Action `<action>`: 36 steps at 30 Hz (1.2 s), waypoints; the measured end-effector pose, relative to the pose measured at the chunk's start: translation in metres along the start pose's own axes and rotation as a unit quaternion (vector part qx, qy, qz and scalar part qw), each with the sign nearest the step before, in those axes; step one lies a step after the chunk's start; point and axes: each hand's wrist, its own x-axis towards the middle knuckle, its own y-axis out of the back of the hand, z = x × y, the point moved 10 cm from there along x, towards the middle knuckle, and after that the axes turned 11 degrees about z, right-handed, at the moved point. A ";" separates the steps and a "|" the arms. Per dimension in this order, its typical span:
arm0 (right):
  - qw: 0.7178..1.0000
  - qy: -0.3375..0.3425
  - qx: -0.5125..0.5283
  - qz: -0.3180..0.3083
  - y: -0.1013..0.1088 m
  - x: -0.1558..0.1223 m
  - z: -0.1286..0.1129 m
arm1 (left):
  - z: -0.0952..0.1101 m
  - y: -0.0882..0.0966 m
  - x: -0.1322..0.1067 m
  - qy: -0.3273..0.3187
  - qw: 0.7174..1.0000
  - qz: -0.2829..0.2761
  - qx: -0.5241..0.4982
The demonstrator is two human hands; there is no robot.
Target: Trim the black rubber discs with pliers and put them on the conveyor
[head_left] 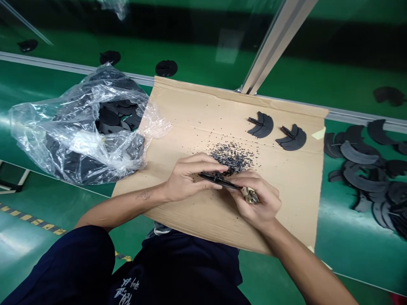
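Pinched between the thumb and fingers of my left hand is a thin black plastic part, seen nearly edge-on. My right hand is closed around a small hand tool with a mottled tan-and-dark handle; its working end is hidden, so its kind does not show. That hand touches or nearly touches the part's right end. Under and just beyond my fingers lies a heap of black plastic trimmings. Two curved black parts with stems, one left of the other, rest on the cardboard sheet.
A clear plastic bag full of black parts stands at the left. Many curved black parts are piled on the green table at the right. Behind the cardboard run a metal rail and a slanted metal post.
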 end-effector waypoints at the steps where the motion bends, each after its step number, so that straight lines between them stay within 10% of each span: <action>1: 1.000 -0.002 0.005 0.004 0.000 0.000 0.000 | -0.002 0.001 0.000 0.008 1.000 0.010 -0.007; 36: 0.999 -0.004 -0.003 -0.032 -0.007 -0.001 0.003 | 0.011 0.003 0.003 -0.061 0.997 -0.030 0.027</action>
